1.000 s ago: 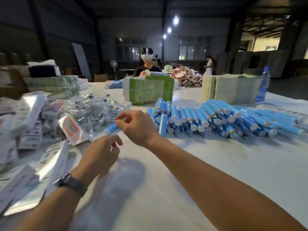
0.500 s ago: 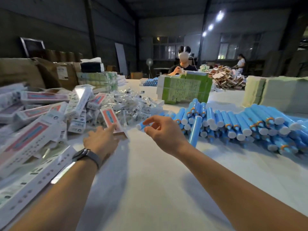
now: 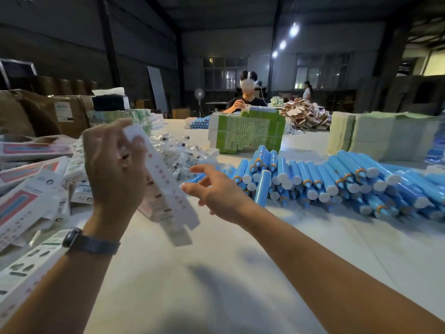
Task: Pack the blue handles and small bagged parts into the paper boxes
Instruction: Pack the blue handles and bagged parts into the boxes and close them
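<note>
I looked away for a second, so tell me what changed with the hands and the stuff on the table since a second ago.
The left hand reached to the box pile, gripped a flat paper box and lifted it upright off the table. The right hand keeps a blue handle in its fingers, now beside the raised box. The stacked blue handles, the bagged parts and the green boxes lie as before.

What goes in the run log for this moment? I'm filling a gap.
left hand: grips paper box, raised | right hand: holds blue handle beside box | packing: handle not yet in
</note>
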`<state>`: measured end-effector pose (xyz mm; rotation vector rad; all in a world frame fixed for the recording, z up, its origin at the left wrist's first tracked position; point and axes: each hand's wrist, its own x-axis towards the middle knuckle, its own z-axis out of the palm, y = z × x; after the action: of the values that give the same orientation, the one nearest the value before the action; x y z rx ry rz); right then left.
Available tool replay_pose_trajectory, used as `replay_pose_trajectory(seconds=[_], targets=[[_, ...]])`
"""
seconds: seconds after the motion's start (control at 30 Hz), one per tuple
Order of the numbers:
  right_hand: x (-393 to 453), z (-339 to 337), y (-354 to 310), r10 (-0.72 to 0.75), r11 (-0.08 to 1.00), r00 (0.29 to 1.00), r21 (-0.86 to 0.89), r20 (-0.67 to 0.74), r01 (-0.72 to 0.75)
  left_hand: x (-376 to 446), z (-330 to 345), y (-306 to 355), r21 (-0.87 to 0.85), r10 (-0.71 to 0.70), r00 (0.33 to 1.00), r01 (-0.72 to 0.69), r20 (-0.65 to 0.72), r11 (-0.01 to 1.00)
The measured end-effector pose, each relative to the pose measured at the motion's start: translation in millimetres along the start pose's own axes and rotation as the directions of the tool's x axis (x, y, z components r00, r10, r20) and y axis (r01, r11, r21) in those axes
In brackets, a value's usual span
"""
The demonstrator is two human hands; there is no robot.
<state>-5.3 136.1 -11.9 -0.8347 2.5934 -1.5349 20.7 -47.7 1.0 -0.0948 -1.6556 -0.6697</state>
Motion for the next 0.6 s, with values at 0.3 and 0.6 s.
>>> replay_pose_trajectory(seconds=[0.3,0.6], targets=[[-10.9,-53.9,-0.7,-0.166,0.533,0.956,0.837,0.244,-0.121,-9.7,6.2,16.9,-0.602,-0.728,0.641,0.689,0.246,0.404],[-7.0,-64.6,10.0,-0.153,0.930,0.912,0.255,-0.382,0.263,-48.7,29.5,25.4,0.011,-0.555,0.561,0.697,0.614,0.717]])
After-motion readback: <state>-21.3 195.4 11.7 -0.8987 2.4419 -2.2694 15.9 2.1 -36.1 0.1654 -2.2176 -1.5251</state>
